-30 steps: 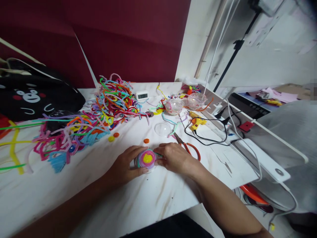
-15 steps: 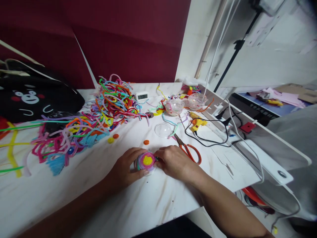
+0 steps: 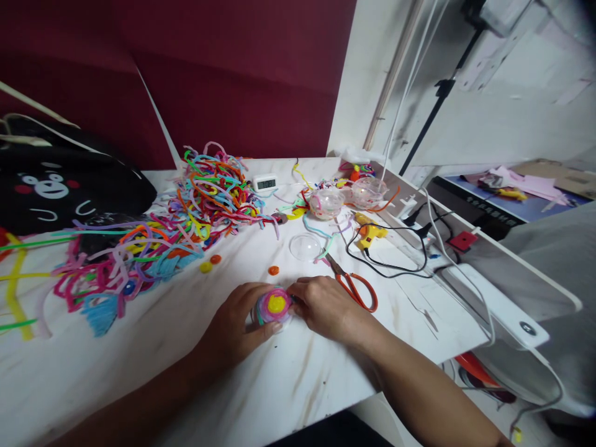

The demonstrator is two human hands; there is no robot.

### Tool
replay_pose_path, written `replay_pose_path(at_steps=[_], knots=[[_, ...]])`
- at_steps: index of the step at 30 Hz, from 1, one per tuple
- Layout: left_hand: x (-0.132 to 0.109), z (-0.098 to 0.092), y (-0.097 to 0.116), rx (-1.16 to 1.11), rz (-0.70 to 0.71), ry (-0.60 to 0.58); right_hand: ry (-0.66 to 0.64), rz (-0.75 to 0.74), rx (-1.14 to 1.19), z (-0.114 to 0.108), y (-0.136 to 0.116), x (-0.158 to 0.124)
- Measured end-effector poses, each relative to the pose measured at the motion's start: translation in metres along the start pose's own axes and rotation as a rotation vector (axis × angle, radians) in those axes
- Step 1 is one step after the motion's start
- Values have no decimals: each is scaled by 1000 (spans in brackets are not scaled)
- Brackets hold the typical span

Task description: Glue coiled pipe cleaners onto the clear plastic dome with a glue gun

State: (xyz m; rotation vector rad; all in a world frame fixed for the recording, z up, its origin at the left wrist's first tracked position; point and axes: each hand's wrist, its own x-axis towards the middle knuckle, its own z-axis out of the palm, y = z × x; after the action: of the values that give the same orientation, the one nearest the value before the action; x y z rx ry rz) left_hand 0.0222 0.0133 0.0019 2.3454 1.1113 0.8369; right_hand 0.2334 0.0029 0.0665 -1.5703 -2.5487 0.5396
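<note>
A small round coil of pipe cleaners (image 3: 274, 305), pink and purple round a yellow middle, sits in a clear half-shell on the white table (image 3: 288, 379). My left hand (image 3: 235, 323) curls round its left side with the thumb under it. My right hand (image 3: 326, 305) pinches its right edge with closed fingers. Both hands rest on the table near its front edge.
A big heap of coloured pipe cleaners (image 3: 186, 211) covers the left and back. Orange scissors (image 3: 356, 288), a clear dome (image 3: 305, 246), a yellow glue gun (image 3: 370, 233) with black cord, two clear bowls (image 3: 328, 202), a small clock (image 3: 265, 182), loose buttons (image 3: 274, 270) and a black bag (image 3: 60, 186) lie around.
Both hands stay on the coil, which has shifted slightly toward me. The view has tilted a little; nothing else has moved.
</note>
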Motion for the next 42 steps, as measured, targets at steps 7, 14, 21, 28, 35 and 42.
replay_pose_path(at_steps=[7, 14, 21, 28, 35, 42], knots=[[-2, -17, -10, -42, 78, -172, 1, 5, -7, 2, 3, 2], [9, -33, -27, -195, 142, -363, -8, 18, -10, 2, 2, 2], [8, -22, -40, -227, 122, -301, -6, 14, -6, -1, 2, 2], [6, -16, -41, -312, 46, -282, -10, 3, -5, 0, 1, 2], [8, -19, -32, -357, 13, -297, 7, -21, 4, 1, 1, 2], [8, -18, -35, -333, 6, -296, 3, -6, 23, -1, -1, 1]])
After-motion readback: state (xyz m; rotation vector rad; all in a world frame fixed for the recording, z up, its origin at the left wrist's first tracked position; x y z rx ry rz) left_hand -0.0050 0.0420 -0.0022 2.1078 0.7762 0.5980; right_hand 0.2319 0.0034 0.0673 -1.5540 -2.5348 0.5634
